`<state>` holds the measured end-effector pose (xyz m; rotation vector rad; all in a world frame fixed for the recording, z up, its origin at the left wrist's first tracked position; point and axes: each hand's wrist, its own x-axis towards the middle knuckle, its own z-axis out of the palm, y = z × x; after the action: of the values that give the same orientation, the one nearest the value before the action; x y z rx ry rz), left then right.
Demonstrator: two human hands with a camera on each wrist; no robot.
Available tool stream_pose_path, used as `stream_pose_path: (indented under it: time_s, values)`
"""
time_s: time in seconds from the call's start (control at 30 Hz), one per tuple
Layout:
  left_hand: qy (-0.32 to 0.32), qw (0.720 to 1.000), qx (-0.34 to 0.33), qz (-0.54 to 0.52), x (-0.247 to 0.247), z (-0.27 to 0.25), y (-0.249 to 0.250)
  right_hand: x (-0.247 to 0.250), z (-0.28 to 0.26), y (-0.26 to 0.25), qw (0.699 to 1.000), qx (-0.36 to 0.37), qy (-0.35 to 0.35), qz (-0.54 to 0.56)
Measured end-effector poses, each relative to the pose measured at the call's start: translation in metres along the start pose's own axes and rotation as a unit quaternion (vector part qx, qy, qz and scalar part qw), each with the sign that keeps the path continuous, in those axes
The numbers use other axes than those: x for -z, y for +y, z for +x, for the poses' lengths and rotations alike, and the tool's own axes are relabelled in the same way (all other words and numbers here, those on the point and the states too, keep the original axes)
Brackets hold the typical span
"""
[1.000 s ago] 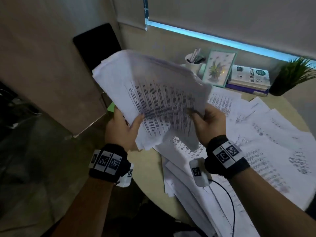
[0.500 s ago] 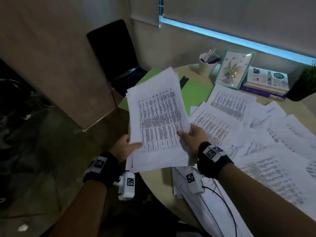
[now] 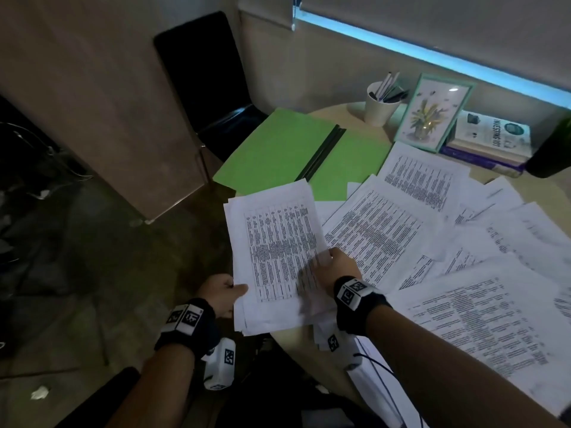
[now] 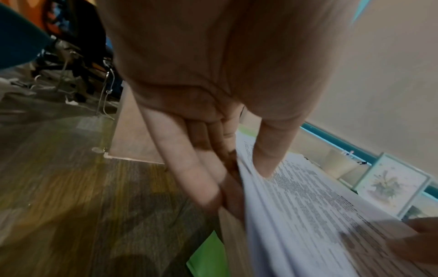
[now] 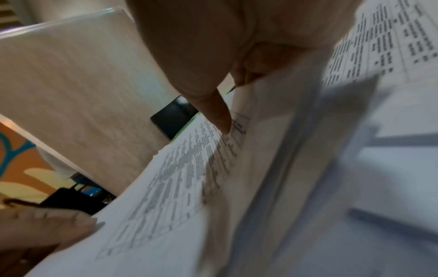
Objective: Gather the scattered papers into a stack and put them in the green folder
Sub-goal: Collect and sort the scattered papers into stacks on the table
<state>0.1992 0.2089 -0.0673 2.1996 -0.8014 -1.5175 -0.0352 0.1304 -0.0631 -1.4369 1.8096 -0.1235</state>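
Both hands hold a stack of printed papers [image 3: 275, 251] over the near left edge of the round table. My left hand [image 3: 227, 291] pinches its left edge, thumb on top [image 4: 270, 155] and fingers underneath. My right hand [image 3: 332, 268] grips its right edge, thumb pressed on the print [image 5: 221, 120]. The green folder [image 3: 278, 149] lies open just beyond the stack, its dark spine [image 3: 321, 152] down the middle. Many more loose papers [image 3: 432, 242] are spread over the table to the right.
At the back stand a white pen cup [image 3: 381, 108], a framed flower picture [image 3: 431, 114], stacked books [image 3: 491, 140] and a dark plant pot [image 3: 553, 152]. A black chair [image 3: 204, 78] stands behind the folder. A wooden panel [image 3: 102, 97] and floor lie left.
The stack has come down from a raised, fanned position to lie lower and squarer between my hands. The view has tilted so the open green folder now shows fully.
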Motion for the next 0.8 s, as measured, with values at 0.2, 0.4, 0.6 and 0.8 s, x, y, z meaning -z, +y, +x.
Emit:
stream_pose_path:
  time_s: [0.2, 0.4, 0.6, 0.8]
  values:
    - [0.000, 0.996, 0.023, 0.089, -0.003, 0.012, 0.005, 0.017, 0.000, 0.013, 0.998, 0.000, -0.007, -0.070]
    - [0.008, 0.994, 0.032, 0.109, -0.009, 0.023, 0.018, 0.025, -0.001, 0.016, 0.996, -0.007, -0.004, -0.088]
    - [0.052, 0.993, 0.030, 0.106, -0.012, 0.026, 0.027, 0.026, -0.004, 0.019, 0.997, -0.007, 0.004, -0.077]
    - [0.082, 0.992, 0.012, 0.092, -0.017, 0.028, 0.038, 0.032, -0.006, 0.025, 0.997, -0.002, 0.017, -0.071]
